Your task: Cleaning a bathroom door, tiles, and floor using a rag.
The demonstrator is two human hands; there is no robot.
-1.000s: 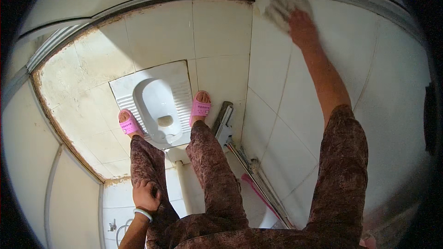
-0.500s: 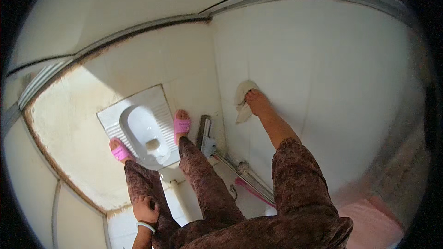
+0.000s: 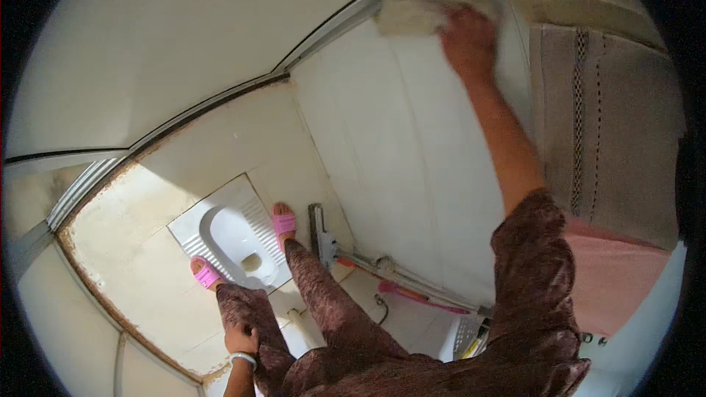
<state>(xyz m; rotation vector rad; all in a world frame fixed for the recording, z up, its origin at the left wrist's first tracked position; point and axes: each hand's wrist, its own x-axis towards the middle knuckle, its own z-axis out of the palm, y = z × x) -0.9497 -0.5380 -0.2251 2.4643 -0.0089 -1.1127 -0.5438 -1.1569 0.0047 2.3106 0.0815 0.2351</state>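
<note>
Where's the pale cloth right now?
The pale cloth is near the top edge of the head view, right of centre, in the right hand, to the left of the grey-brown towel.

We see a crumpled cream cloth (image 3: 406,15), blurred, bunched up to the left of the grey-brown towel (image 3: 625,125).

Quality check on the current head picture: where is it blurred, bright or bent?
Head view: cloth and right hand smeared, likely by motion; left hand clearer. Head view: strong light on the floor tiles at left, ending at a hard slanting edge. Head view: the grey strip bows, fisheye-style, and the corners go black.
</note>
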